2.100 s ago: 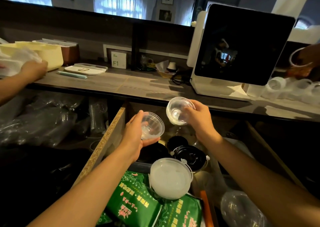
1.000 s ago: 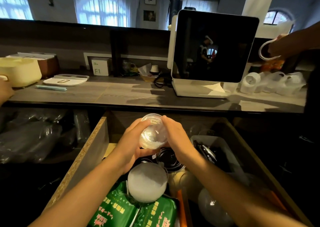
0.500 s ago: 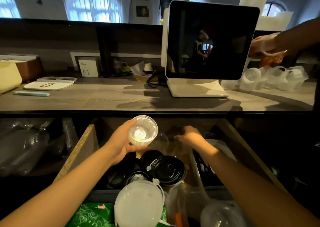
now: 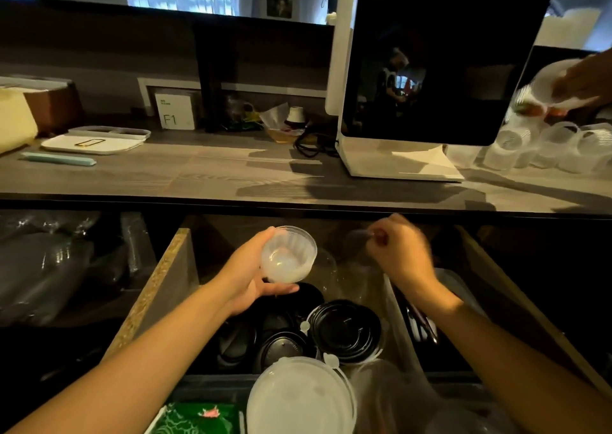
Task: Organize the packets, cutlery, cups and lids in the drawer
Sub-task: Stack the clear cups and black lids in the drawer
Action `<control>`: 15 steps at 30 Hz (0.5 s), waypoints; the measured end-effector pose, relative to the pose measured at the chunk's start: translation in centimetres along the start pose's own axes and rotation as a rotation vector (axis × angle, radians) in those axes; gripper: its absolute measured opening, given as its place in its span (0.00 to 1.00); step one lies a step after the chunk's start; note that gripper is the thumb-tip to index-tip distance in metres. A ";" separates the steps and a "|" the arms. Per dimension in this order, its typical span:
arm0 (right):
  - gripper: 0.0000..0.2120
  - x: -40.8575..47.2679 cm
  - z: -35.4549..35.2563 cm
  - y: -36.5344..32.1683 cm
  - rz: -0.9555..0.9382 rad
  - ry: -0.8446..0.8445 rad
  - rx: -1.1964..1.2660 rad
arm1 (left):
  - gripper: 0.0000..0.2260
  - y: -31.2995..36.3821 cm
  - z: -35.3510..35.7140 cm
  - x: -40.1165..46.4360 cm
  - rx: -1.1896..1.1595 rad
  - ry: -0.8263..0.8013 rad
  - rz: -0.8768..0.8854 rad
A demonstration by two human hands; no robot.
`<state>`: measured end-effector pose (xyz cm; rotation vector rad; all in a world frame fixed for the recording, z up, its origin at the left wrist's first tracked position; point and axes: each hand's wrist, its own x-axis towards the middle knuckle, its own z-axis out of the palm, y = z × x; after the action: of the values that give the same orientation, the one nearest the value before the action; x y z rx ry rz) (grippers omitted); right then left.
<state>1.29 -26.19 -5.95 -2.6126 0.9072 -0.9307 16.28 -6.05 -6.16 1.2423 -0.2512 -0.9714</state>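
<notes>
Two hands over an open drawer of cups and lids

Below both wrists lie a frosted lid (image 4: 299, 397) and black lids (image 4: 346, 329) in the drawer (image 4: 155, 288). The left hand (image 4: 246, 276) curls its fingers (image 4: 281, 288) round a small clear cup (image 4: 288, 255); the right hand (image 4: 399, 251), blurred, pinches something clear, unidentifiable. Beyond the fingers, a table (image 4: 215, 172) carries a screen (image 4: 437, 66).

A small clear plastic cup (image 4: 288, 255) is tilting mouth toward the camera above the open wooden drawer (image 4: 155, 288), over stacked round black plastic lids (image 4: 346, 329).
</notes>
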 end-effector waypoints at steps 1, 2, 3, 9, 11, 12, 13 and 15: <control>0.06 -0.2 -0.9 -0.5 -0.047 0.116 0.048 | 0.16 0.0 0.0 0.0 -0.012 0.002 -0.004; 0.06 -0.4 -1.8 -1.1 -0.069 0.215 0.100 | 0.17 0.0 0.0 0.0 -0.023 0.003 -0.006; 0.05 -0.6 -2.8 -1.9 -0.068 0.292 0.167 | 0.17 0.1 -0.1 0.1 -0.031 0.001 -0.007; 0.09 -0.5 -2.9 -6.1 0.112 0.109 0.652 | 0.22 0.0 0.1 -0.2 -0.043 -0.077 0.018; 0.08 -0.4 -1.6 -6.9 0.141 0.017 0.676 | 0.23 -0.2 0.2 -0.3 0.008 -0.129 0.054; 0.07 -0.3 -0.9 -7.3 0.149 -0.014 0.680 | 0.23 -0.2 0.3 -0.4 0.040 -0.149 0.071; 0.07 -0.3 -0.4 -7.6 0.154 -0.032 0.680 | 0.23 -0.2 0.3 -0.4 0.070 -0.158 0.084; 0.06 -0.1 0.3 -8.1 0.138 -0.042 0.652 | 0.25 -0.2 0.5 -0.6 0.092 -0.138 0.093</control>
<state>5.27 -19.75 -3.07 -1.9832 0.6237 -0.9346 15.54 -5.96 -6.03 1.2377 -0.4630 -0.9747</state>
